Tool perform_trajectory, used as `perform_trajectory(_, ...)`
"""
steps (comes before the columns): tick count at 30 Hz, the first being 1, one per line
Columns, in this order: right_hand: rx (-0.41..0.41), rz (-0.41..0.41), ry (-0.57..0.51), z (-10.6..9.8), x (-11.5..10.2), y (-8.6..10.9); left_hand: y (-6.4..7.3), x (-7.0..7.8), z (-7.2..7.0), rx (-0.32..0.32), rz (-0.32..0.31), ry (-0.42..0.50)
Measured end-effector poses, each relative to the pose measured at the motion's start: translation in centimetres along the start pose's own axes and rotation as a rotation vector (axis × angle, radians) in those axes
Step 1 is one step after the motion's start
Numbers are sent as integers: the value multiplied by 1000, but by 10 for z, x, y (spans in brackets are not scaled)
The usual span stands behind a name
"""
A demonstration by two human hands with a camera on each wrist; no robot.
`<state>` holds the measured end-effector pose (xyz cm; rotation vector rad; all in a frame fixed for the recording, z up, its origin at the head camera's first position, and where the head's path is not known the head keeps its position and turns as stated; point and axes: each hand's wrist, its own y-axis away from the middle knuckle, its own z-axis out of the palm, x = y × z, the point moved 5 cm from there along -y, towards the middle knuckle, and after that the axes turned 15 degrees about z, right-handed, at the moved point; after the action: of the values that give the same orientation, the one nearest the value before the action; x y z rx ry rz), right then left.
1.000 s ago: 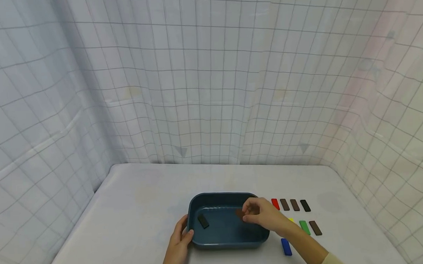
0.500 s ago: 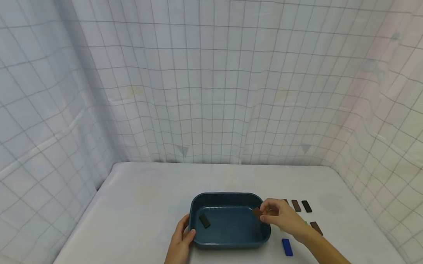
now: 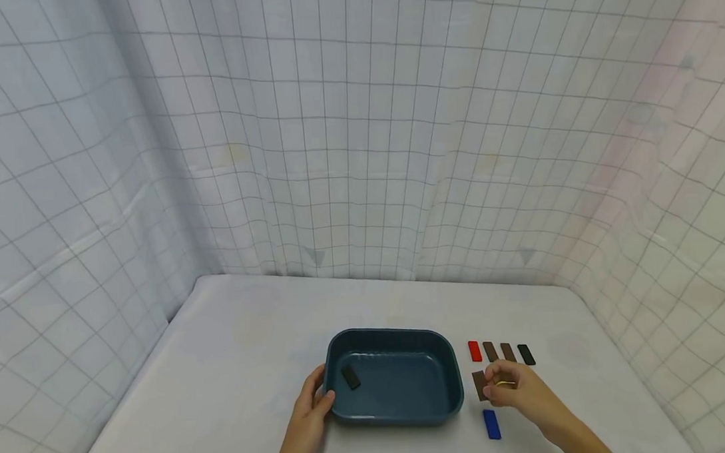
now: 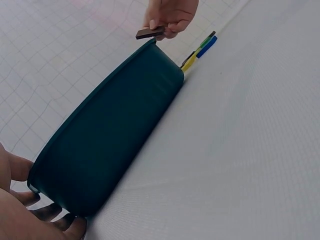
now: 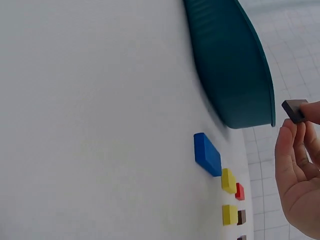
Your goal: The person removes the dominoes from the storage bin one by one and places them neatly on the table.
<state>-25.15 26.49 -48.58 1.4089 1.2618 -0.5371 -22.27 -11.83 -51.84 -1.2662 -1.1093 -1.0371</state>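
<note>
A dark teal basin (image 3: 399, 415) stands on the white table. My left hand (image 3: 304, 418) grips its left end, thumb at the rim and the other fingers against the outer wall. Inside, a black block (image 3: 350, 377) lies near the left end. Just beyond the basin's right end, my right hand (image 3: 521, 393) pinches a flat brown block (image 3: 479, 386) between thumb and fingertips. Both wrist views show this brown block (image 4: 149, 33) held in the air near the rim. A blue block (image 3: 492, 424) lies on the table below the right hand in the head view.
Behind the right hand lie a red block (image 3: 475, 351), two brown blocks (image 3: 490, 351) and a black block (image 3: 526, 355) in a row. Yellow blocks (image 5: 228, 180) show in the right wrist view, a green block (image 4: 206, 41) in the left. White gridded curtains (image 3: 360, 153) surround the table.
My right hand has moved right with the brown block, from over the basin's inside to beyond its right end. The left hand keeps its grip and the black block stays in the basin.
</note>
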Motion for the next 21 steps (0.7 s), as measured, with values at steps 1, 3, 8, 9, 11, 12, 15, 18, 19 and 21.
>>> perform_trajectory(1,9,12,6,-3,4,1,0,0,0,-2,4,3)
perform_trajectory(3,22,40,20,-8,12,1,-1,0,0,1,2,13)
perform_trajectory(8,80,149,43,-15,28,1,-1,0,1,0,-8,18)
perform_trajectory(9,99,171,47,-16,30,2,-1,0,1,-1,-7,17)
perform_trajectory(11,155,226,51,-17,36,2,-2,0,1,-2,-6,20)
perform_trajectory(12,182,249,54,-18,38,2,-3,0,1,-3,-8,22)
perform_trajectory(15,253,309,64,-21,48,1,-3,0,1,-6,-8,24)
perform_trajectory(18,257,317,93,-24,57,2,-2,0,1,-7,-10,26)
perform_trajectory(19,241,309,109,-26,60,3,-2,0,1,-7,-9,24)
perform_trajectory(21,188,272,147,-29,65,6,-1,0,2,-14,-3,21)
